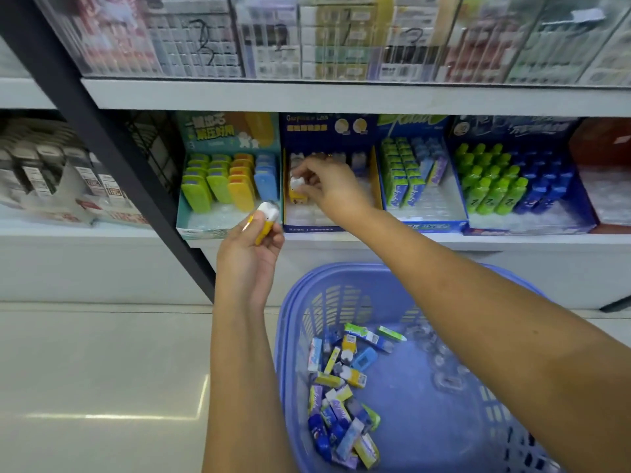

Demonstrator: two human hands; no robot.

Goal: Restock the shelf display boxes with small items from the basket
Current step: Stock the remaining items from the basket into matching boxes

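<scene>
My right hand (324, 189) reaches into the dark blue display box (374, 186) on the shelf and pinches a small white and yellow item (296, 186) over the box's left slots. My left hand (251, 249) is below the shelf edge and grips another white-capped yellow item (266, 218). A purple plastic basket (403, 278) stands on the floor under my arms. Several small packets and erasers (345, 387) lie in its bottom.
On the shelf are a teal box (191, 220) of green, yellow and blue cases at left, and boxes of green and blue packets (409, 172) and small bottles (505, 182) at right. A black slanted post (112, 138) crosses the left side. Pale floor tiles (102, 387) lie below.
</scene>
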